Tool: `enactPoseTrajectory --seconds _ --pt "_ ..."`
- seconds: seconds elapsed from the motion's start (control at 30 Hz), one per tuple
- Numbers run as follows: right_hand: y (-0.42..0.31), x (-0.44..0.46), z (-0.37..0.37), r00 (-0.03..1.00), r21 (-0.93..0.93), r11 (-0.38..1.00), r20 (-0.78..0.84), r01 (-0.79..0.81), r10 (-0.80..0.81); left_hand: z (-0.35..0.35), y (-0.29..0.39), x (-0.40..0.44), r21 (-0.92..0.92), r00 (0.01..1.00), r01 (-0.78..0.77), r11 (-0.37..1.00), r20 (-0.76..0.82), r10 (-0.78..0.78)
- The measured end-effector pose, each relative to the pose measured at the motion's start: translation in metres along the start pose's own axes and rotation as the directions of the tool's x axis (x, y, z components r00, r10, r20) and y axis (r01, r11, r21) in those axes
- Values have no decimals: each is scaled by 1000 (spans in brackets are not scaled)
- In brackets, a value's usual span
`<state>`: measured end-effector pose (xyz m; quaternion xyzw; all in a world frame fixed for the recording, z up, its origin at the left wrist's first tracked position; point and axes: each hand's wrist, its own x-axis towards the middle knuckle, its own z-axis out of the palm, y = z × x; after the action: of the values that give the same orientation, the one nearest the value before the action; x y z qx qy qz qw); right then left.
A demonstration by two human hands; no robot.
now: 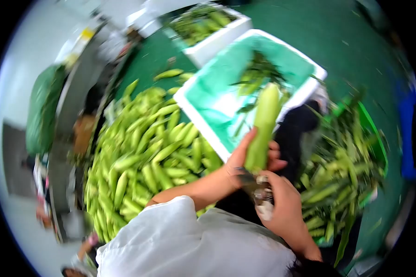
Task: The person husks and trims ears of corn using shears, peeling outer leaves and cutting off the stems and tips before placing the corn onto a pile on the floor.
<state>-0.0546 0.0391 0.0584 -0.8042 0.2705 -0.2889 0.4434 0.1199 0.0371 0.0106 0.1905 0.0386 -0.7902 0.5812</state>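
Observation:
My left hand is closed around the lower part of an ear of corn in its pale green husk. The ear stands tilted, its top over the foam box. In my right hand is a pair of pruning shears, with a metal spring between the handles. Its blades are at the ear's lower end, close to my left wrist; whether they touch the husk I cannot tell. Inside the box, lined with green plastic, lie some dark green leaves.
A large heap of husked-on corn covers the floor at left. To the right, a green basket overflows with leaves and trimmings. Another foam box with corn stands behind. A green sack is far left; another person is partly visible lower left.

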Motion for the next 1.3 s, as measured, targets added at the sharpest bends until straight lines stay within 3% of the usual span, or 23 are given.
enactPoseTrajectory --seconds 0.03,0.1,0.13,0.2,0.23,0.3,0.33,0.37,0.43,0.5,0.53,0.57,0.6,0.63,0.7,0.77,0.83,0.9,0.93,1.03,1.17,1.23,1.3 --pt "0 0 12 1000 65 998 -27 -4 5 -40 46 -20 -78 994 -92 993 58 97" --pt "-6 -13 18 915 464 809 9 -361 403 -98 130 -88 342 825 -334 878 -345 448" --pt "6 -22 18 883 526 749 8 -403 469 -124 170 -127 586 564 -319 745 -515 646" --pt "47 -42 5 819 746 500 103 -439 565 -191 256 -212 840 81 115 531 -540 837" --pt "68 -56 -5 792 855 286 208 -432 574 -250 319 -267 788 -51 262 558 -566 823" --pt "108 -90 -25 781 920 29 315 -392 540 -348 420 -372 778 -196 -43 627 -622 758" --pt "139 -113 -31 823 901 -144 433 -409 367 -319 429 -383 738 -300 -344 580 -672 677" --pt "156 -113 -42 810 914 -197 405 -354 423 -303 451 -366 713 -492 -439 547 -700 517" --pt "194 -96 -83 767 970 -185 237 -156 596 -255 442 -261 868 -531 -390 307 -485 695" --pt "231 -56 -149 702 999 -5 -26 42 712 -195 395 -109 985 -255 -167 41 -84 963" --pt "240 -38 -182 661 989 85 -143 119 736 -175 372 -42 984 144 -111 -136 152 978" --pt "243 -28 -208 632 972 163 -233 168 739 -172 348 25 966 409 -223 -131 215 887" --pt "240 -26 -226 610 954 229 -299 193 733 -174 323 84 950 624 -26 -311 258 737" --pt "229 -31 -227 601 944 280 -329 177 729 -179 294 142 939 718 3 -344 237 654" --pt "200 -62 -198 581 943 324 -309 81 753 -246 270 249 827 760 290 -483 107 641" --pt "169 -101 -145 524 963 265 -206 -41 827 -312 262 327 461 836 519 -720 -99 539" --pt "146 -138 -93 452 988 111 -50 -109 891 -334 230 368 400 736 620 -675 0 677" --pt "131 -167 -64 382 993 -13 58 -118 923 -312 198 377 529 516 737 -420 -39 856" --pt "126 -177 -56 360 993 -43 81 -113 929 -296 197 379 573 628 720 -393 -294 721" --pt "125 -187 -48 343 995 -72 89 -63 935 -302 170 400 875 717 479 -77 -340 608" --pt "135 -168 -51 425 998 -55 43 15 904 -242 169 348 742 805 388 547 -561 191" --pt "142 -165 -48 494 996 -71 39 45 868 -200 169 277 791 863 363 492 -485 142" --pt "143 -156 -37 580 987 -139 67 80 812 -119 142 185 905 854 326 274 -407 325"
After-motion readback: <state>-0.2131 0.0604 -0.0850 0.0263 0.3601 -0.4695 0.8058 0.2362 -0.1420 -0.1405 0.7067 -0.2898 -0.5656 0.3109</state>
